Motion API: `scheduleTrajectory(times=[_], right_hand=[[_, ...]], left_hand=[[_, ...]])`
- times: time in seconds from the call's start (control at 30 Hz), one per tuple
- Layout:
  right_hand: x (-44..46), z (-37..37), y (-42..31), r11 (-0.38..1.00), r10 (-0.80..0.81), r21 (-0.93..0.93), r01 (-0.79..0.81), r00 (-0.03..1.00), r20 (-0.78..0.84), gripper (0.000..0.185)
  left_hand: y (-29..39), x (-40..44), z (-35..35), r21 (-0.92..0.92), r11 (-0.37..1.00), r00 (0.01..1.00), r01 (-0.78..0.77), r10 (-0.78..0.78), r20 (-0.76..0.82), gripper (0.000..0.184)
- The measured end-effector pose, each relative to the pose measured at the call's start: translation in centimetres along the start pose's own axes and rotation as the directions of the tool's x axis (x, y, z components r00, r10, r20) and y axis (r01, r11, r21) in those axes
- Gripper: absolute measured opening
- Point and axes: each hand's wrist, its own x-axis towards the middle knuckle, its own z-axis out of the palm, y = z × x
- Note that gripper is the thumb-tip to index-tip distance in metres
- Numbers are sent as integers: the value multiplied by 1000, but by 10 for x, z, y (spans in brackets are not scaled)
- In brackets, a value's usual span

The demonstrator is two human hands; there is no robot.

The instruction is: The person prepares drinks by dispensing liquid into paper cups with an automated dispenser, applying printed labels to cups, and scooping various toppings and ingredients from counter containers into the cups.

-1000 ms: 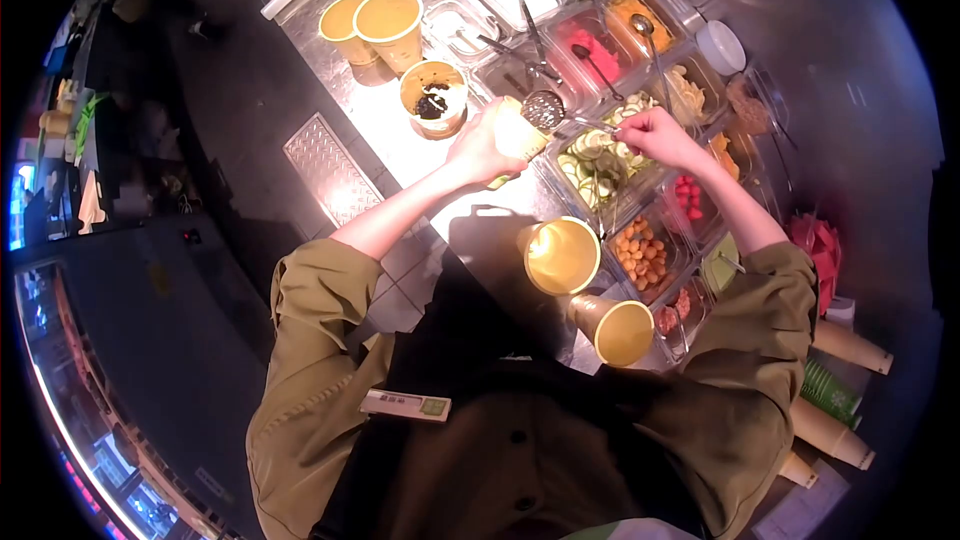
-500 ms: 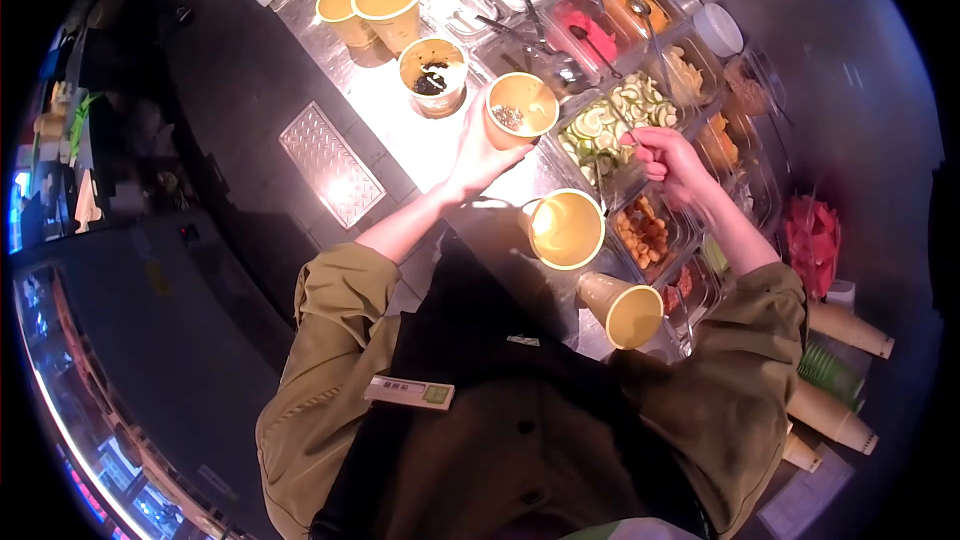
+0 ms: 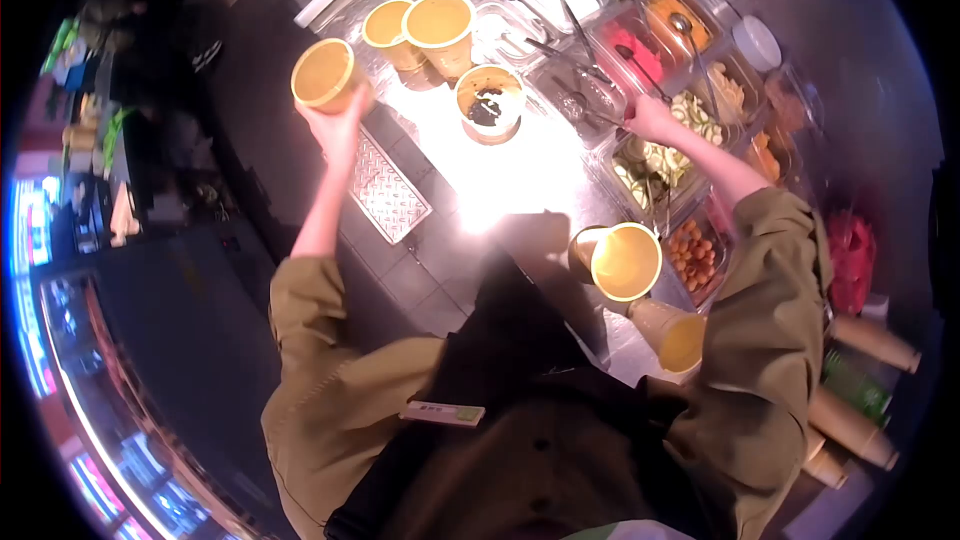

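My left hand point(image 3: 335, 128) grips a yellow-lined paper cup point(image 3: 326, 76), held out left of the counter above the floor; its contents do not show clearly. My right hand point(image 3: 652, 122) is closed on the thin handle of a spoon point(image 3: 603, 119), which reaches into a clear container point(image 3: 566, 98). Right below that hand lies a tub of sliced cucumber point(image 3: 683, 152). On the counter, a paper cup with dark bits point(image 3: 488, 108) stands between my hands. Two more cups, one of them a tall cup point(image 3: 441, 25), stand behind it.
Nearer me are an upright cup point(image 3: 627, 261) and a tilted cup point(image 3: 675, 335). Tubs hold pink food point(image 3: 637, 50), orange food point(image 3: 675, 22), and small round orange-brown pieces point(image 3: 692, 252). A bright metal counter point(image 3: 530, 175) borders a dark floor with a ridged metal plate point(image 3: 388, 190).
My left hand has carried its cup left, off the counter and over the floor. My right hand has moved from the cucumber tub toward the clear container behind it. The view has shifted.
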Motion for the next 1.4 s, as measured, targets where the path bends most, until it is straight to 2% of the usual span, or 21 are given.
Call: scheduleTrajectory(times=[0.1, 0.23, 0.4, 0.5, 0.53, 0.57, 0.6, 0.67, 0.73, 0.77, 0.8, 0.87, 0.9, 0.97, 1.07, 1.1, 1.17, 1.2, 1.27, 1.3, 1.4], right_hand=[[-22, -23, 3, 998, 26, -59, -22, 997, 69, 27], [-77, -69, 9, 997, -52, 56, 52, 999, -2, 29], [-119, -77, 31, 972, 72, 229, -54, 995, -70, 27], [-138, -73, 43, 957, 35, 289, 16, 985, -170, 26], [-147, -75, 44, 935, 86, 354, -30, 986, -142, 25], [-152, -78, 51, 942, 16, 333, 48, 982, -187, 25], [-163, -79, 65, 944, -26, 315, 100, 972, -232, 26], [-215, -89, 88, 958, 22, 282, 52, 968, -251, 27], [-292, -124, 78, 958, 220, 244, -148, 929, -299, 27], [-332, -151, 59, 952, 304, 123, -279, 910, -284, 24], [-386, -159, 55, 912, 400, 266, -312, 824, -402, 20], [-490, -155, 35, 826, 543, 358, -436, 442, -714, 21], [-541, -155, 22, 819, 496, 332, -468, 287, -819, 21], [-677, -123, 8, 715, 574, 632, -300, -264, -775, 26], [-782, 19, -14, 603, 410, 711, -362, -624, -666, 20], [-783, 73, -19, 554, 494, 809, -199, -703, -511, 10], [-794, 181, -13, 180, 826, 962, -205, -499, -261, 16], [-797, 228, -3, 128, 869, 955, -269, -434, -239, 19], [-813, 288, 26, 118, 839, 992, -35, -532, -119, 22], [-827, 310, 42, 49, 840, 997, -64, -537, -76, 22], [-883, 404, 118, 160, 832, 953, -255, -485, -270, 17]], left_hand=[[-64, 62, 43, 210, 972, 988, 107, -80, -134, 86], [-88, 89, 78, -24, 997, 994, 77, -78, -80, 95], [-87, 93, 91, -109, 993, 995, 56, -47, 86, 95], [-148, 98, 67, 223, 943, 967, 248, -253, -4, 101], [-138, 86, 51, 122, 940, 947, 319, -320, -8, 99], [-144, 73, 32, 66, 978, 980, 200, -199, -19, 89], [-123, 49, 16, 158, 946, 957, 282, -265, -120, 72], [-113, 7, -29, -224, 907, 934, 356, -346, 85, 11], [-113, -27, -78, -135, 781, 744, 610, -506, 436, 15], [-100, -57, -77, -117, 709, 702, 696, -635, 323, 19], [-106, -77, -82, 4, 725, 693, 689, -659, 293, 28], [-86, -109, -97, 313, 481, 210, 819, -759, 617, 38], [-82, -140, -86, 391, 496, 336, 775, -848, 411, 45], [-91, -177, -88, 671, 334, 66, 663, -918, 392, 48], [-43, -259, -74, 626, 474, 76, 619, -830, 553, 47], [-21, -284, -70, 589, 541, 100, 600, -782, 615, 47], [26, -335, -60, 495, 673, 166, 549, -668, 725, 46], [50, -359, -57, 446, 732, 191, 516, -605, 773, 46], [91, -411, -49, 382, 800, 139, 463, -491, 860, 46], [103, -433, -42, 383, 819, -14, 428, -418, 909, 42], [167, -520, -28, 239, 948, -403, 208, -140, 904, 35]])
